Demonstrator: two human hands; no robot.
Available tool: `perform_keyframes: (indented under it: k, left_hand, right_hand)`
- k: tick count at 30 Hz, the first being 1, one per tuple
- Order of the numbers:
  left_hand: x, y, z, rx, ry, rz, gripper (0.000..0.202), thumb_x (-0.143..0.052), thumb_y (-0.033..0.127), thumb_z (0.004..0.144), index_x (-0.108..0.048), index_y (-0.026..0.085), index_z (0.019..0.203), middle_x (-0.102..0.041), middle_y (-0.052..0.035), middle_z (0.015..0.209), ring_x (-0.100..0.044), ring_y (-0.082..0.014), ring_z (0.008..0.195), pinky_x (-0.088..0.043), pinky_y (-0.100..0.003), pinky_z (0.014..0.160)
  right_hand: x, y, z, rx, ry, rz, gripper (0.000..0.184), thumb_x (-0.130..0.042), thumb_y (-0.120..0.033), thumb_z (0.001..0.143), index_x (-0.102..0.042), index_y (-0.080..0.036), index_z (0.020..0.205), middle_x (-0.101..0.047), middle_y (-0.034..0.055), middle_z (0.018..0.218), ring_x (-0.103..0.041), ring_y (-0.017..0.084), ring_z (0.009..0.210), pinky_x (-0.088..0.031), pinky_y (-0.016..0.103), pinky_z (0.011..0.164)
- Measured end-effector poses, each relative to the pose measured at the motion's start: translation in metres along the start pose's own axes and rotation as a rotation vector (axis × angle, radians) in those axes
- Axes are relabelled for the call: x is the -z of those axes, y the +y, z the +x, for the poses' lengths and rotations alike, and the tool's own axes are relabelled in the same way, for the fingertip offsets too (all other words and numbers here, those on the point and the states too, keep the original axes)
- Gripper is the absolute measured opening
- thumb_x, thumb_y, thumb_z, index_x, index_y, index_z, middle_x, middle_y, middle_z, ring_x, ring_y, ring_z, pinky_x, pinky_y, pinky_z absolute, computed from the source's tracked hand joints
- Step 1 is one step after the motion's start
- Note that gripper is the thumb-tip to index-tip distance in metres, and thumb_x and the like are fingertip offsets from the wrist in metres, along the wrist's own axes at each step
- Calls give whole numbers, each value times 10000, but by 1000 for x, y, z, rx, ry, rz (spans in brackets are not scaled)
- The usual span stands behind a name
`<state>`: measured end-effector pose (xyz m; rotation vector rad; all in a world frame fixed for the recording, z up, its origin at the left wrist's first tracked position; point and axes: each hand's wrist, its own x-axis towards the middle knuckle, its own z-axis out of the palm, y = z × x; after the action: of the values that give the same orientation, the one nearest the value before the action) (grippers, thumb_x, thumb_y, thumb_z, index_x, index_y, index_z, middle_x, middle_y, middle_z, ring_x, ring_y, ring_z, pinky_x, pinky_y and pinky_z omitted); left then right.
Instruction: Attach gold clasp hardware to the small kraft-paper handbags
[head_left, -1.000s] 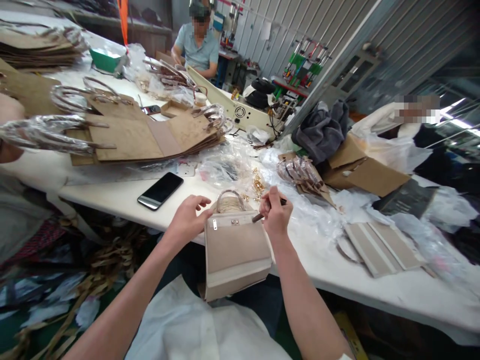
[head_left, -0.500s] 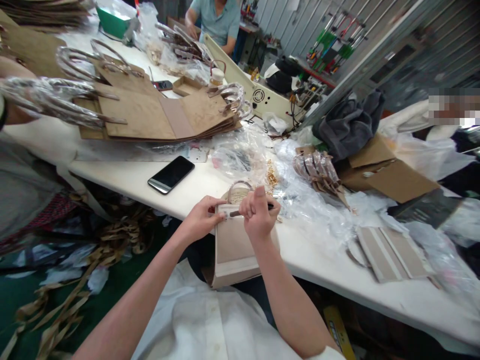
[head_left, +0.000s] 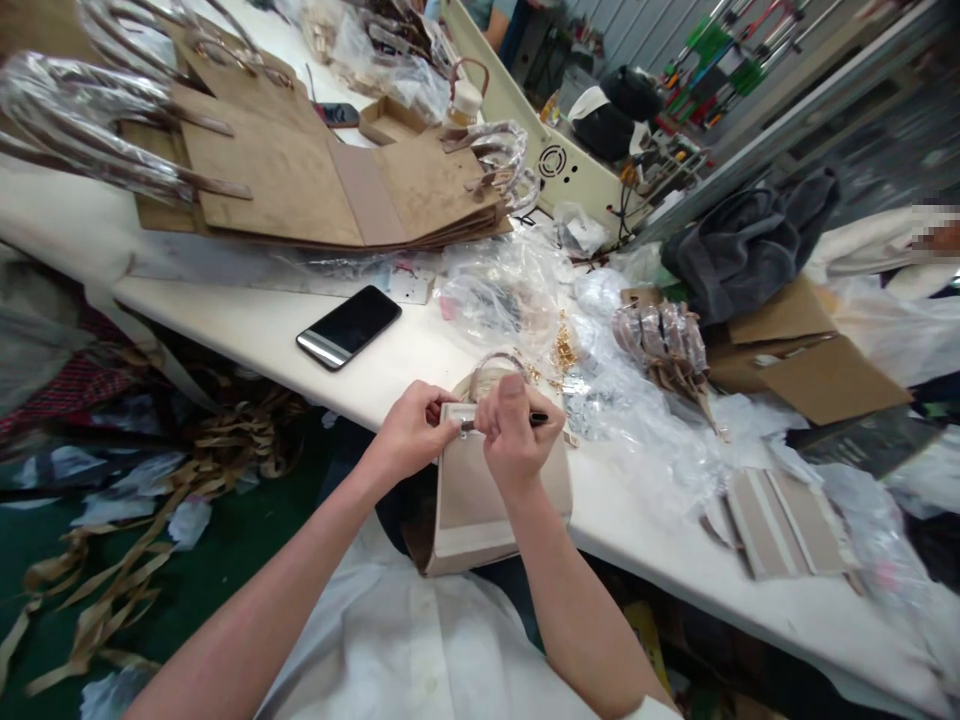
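Note:
A beige handbag (head_left: 472, 500) rests against my lap at the table's front edge, its loop handle (head_left: 499, 362) standing up at the far side. My left hand (head_left: 416, 430) pinches the bag's upper left edge, thumb by a small metal piece. Wrapped in a fist, my right hand (head_left: 519, 430) grips a slim tool with a dark end (head_left: 538, 418), perhaps a screwdriver. Its tip points left along the bag's top edge, close to my left thumb. The fist hides most of the tool and part of the edge.
A black phone (head_left: 349, 328) lies on the white table (head_left: 277, 345). Behind it are stacked brown bag panels (head_left: 277, 195) with wrapped handles. To the right are clear plastic wrapping (head_left: 660, 430), gold hardware (head_left: 564, 345), a cardboard box (head_left: 832, 385) and a flat beige panel (head_left: 787, 525).
The camera view has shifted, and the table items sit differently in it. My left thumb has come closer to the tool's tip. Both hands keep their holds on the bag and the tool.

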<state>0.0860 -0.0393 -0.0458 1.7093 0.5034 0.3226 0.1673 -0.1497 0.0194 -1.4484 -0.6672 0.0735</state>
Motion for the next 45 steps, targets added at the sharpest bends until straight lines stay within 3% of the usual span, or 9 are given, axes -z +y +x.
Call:
perform_keyframes:
  k: [6,10,13,17,29,35,41,43,45]
  left_hand:
    - [-3,-1,2,-31,22,31,235,-742,144,808,-781,198,1034,-635,-16,941,-616,-186,837,-519,-341,786]
    - [-2,4,1,3,11,14,193,-751,168,811,-782,200,999,-654,-20,965,-615,-182,817,-518,-344,770]
    - [-1,6,0,27,8,-11,208,-749,157,792,-785,193,994,-658,-21,972,-618,-180,812,-520,-346,774]
    - [0,7,-1,27,7,-16,213,-730,135,768,-782,183,968,-633,-13,920,-596,-177,779,-496,-345,735]
    - [-3,5,-2,37,51,-43,193,-735,131,760,-759,198,940,-612,-2,899,-593,-170,765,-499,-339,726]
    - [-3,3,1,31,40,-40,200,-748,126,765,-752,202,951,-611,-6,927,-598,-173,783,-511,-342,743]
    - [2,-2,5,-1,-36,-17,241,-778,175,780,-794,177,1021,-636,-27,989,-607,-169,776,-526,-345,743]
    - [4,-3,4,13,-52,-57,301,-793,214,789,-818,176,1087,-657,-32,984,-625,-174,778,-536,-338,729]
    - [5,-4,1,23,-66,-106,343,-806,241,791,-834,180,1128,-686,-36,965,-644,-179,774,-546,-330,713]
  right_hand:
    - [-3,1,-3,-65,51,-38,683,-672,-688,1023,-410,-259,561,-394,-38,514,-397,132,449,-368,318,463]
    - [1,-6,11,-132,54,114,729,-662,-724,1016,-326,-256,569,-291,-71,488,-300,105,395,-293,295,401]
    - [9,-15,19,-194,34,247,727,-659,-683,1040,-309,-248,574,-247,-88,474,-229,86,365,-224,277,367]
    - [10,-19,19,-287,-16,311,695,-725,-597,1027,-349,-244,561,-268,-90,456,-235,78,343,-184,267,346]
    - [-17,0,47,-549,10,210,732,-837,-672,876,-296,-269,591,-251,-121,456,-222,53,335,-155,232,293]
    - [-24,14,57,-606,22,154,719,-869,-680,831,-324,-270,604,-269,-128,452,-229,53,349,-156,217,296]
    - [-36,33,76,-849,10,63,663,-870,-644,860,-362,-264,666,-298,-149,459,-196,44,384,-127,186,320]
    - [-33,28,75,-826,-6,54,649,-861,-655,864,-382,-262,672,-307,-146,464,-207,47,387,-129,188,325]
    - [-25,14,67,-717,-35,108,665,-836,-682,873,-369,-265,648,-298,-135,469,-217,52,381,-137,204,323]
